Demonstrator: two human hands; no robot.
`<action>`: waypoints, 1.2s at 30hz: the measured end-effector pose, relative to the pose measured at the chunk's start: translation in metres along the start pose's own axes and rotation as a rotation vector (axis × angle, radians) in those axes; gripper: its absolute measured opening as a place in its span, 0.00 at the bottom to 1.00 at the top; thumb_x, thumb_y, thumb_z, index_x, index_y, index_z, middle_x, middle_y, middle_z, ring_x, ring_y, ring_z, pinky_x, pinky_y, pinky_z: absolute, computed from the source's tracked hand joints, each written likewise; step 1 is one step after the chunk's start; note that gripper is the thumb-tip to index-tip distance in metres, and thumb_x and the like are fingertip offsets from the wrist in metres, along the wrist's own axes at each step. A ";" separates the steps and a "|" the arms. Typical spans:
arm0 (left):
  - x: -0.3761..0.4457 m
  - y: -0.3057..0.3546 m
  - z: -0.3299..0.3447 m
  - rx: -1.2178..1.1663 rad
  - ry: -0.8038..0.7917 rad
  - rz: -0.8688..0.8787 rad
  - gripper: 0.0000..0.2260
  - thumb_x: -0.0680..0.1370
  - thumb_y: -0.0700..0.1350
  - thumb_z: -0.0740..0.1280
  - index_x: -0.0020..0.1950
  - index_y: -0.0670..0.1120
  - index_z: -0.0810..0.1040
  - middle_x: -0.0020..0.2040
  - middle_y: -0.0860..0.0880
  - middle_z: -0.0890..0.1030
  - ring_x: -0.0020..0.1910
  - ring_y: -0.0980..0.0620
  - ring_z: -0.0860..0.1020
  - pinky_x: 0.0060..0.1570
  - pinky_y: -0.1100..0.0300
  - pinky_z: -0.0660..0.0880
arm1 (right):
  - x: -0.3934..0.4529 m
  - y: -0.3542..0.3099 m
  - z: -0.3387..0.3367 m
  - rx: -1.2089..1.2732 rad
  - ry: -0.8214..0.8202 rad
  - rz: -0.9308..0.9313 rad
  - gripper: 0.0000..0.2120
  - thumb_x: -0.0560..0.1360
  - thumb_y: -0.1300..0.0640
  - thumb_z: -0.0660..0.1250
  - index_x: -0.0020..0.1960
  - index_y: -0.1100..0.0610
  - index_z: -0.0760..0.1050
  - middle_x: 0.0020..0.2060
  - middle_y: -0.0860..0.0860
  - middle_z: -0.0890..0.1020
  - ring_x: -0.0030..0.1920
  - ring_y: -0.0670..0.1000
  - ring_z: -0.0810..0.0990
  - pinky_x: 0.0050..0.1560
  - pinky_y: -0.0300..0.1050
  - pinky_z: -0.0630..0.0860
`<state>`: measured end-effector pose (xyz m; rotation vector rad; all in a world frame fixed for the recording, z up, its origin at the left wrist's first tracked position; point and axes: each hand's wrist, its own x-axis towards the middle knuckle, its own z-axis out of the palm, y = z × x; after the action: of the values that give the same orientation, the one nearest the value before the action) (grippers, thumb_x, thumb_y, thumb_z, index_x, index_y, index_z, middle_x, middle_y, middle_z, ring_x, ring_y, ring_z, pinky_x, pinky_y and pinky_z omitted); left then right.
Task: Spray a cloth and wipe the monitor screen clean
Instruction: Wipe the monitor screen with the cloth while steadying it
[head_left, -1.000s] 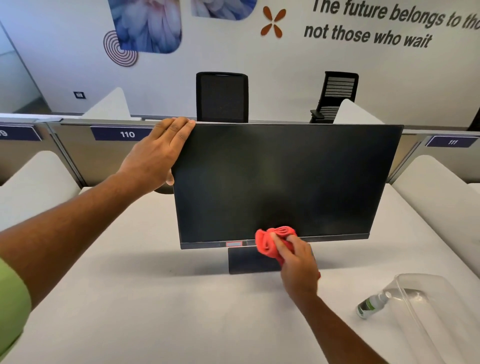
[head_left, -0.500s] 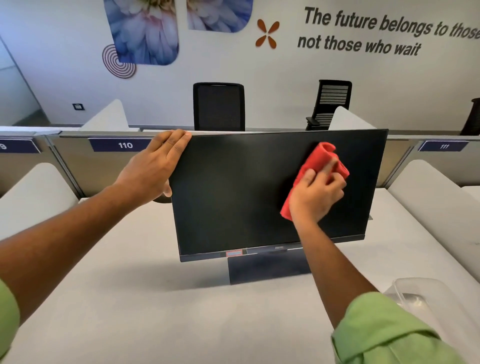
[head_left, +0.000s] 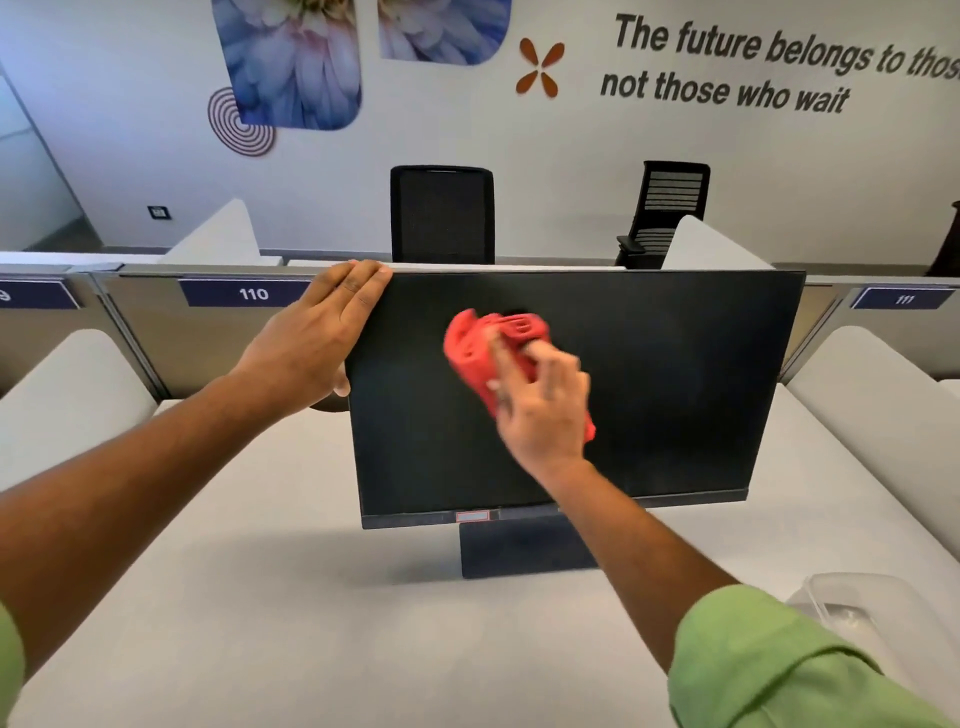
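Observation:
A black monitor (head_left: 675, 384) stands on its dark base on the white desk (head_left: 260, 597), screen dark. My left hand (head_left: 311, 338) grips the monitor's upper left corner, fingers lying over the top edge. My right hand (head_left: 545, 410) presses a crumpled red cloth (head_left: 483, 343) flat against the upper middle of the screen, a little left of centre. The hand is blurred with motion. The spray bottle is hidden behind my right sleeve.
A clear plastic tub (head_left: 872, 608) sits at the desk's near right, partly behind my green sleeve. Grey dividers (head_left: 156, 332) with number plates run behind the monitor. Two black office chairs (head_left: 441, 213) stand beyond them. Padded white side panels flank the desk.
My right hand carried the red cloth from the bottom edge of the screen up to the upper right, then swept it left to the upper middle. My left hand kept its hold on the corner.

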<state>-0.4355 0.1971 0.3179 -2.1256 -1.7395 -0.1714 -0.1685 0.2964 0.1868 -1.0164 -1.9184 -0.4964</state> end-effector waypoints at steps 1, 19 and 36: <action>0.003 -0.001 0.000 -0.002 0.007 0.012 0.65 0.58 0.46 0.87 0.84 0.41 0.49 0.82 0.42 0.59 0.82 0.40 0.54 0.78 0.45 0.60 | 0.004 0.019 -0.004 -0.026 0.037 0.120 0.26 0.82 0.49 0.66 0.79 0.46 0.71 0.61 0.54 0.71 0.56 0.61 0.72 0.49 0.57 0.71; 0.009 -0.005 0.006 -0.054 0.048 0.045 0.65 0.57 0.45 0.88 0.83 0.39 0.51 0.82 0.42 0.60 0.81 0.39 0.55 0.74 0.40 0.68 | 0.060 -0.057 0.001 0.009 0.026 0.343 0.35 0.82 0.33 0.61 0.84 0.45 0.62 0.65 0.58 0.72 0.59 0.63 0.72 0.54 0.57 0.72; 0.001 0.003 0.006 -1.226 0.252 -0.577 0.17 0.86 0.39 0.60 0.74 0.45 0.74 0.67 0.49 0.81 0.67 0.51 0.78 0.71 0.50 0.74 | 0.062 -0.076 0.008 0.094 -0.020 0.017 0.33 0.86 0.41 0.61 0.86 0.54 0.60 0.86 0.55 0.57 0.87 0.60 0.52 0.85 0.64 0.49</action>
<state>-0.4331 0.1995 0.3120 -1.9242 -2.2967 -1.9809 -0.2509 0.2860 0.2394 -0.9792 -1.9304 -0.3837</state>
